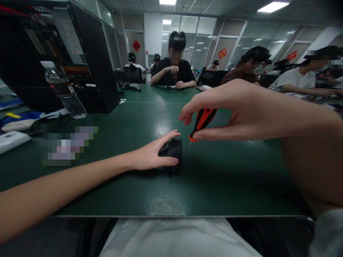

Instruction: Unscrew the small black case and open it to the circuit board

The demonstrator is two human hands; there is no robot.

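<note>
On the green table, my left hand (152, 153) grips a small black box-shaped part (175, 151), thumb along the near side and fingers around the far side. My right hand (225, 110) holds a screwdriver (204, 119) with an orange and black handle, tilted so that its thin metal shaft points down and left. The shaft's tip is close to the right side of the black part; whether it touches I cannot tell. What the black part is does not show clearly.
An open black computer case (91, 53) stands at the left, with a clear plastic bottle (65, 91) before it. A white device (13, 141) and a blurred-out item (71, 146) lie nearer. Across the green table (150, 192) sits a person (174, 67) holding a screwdriver; others work at the right.
</note>
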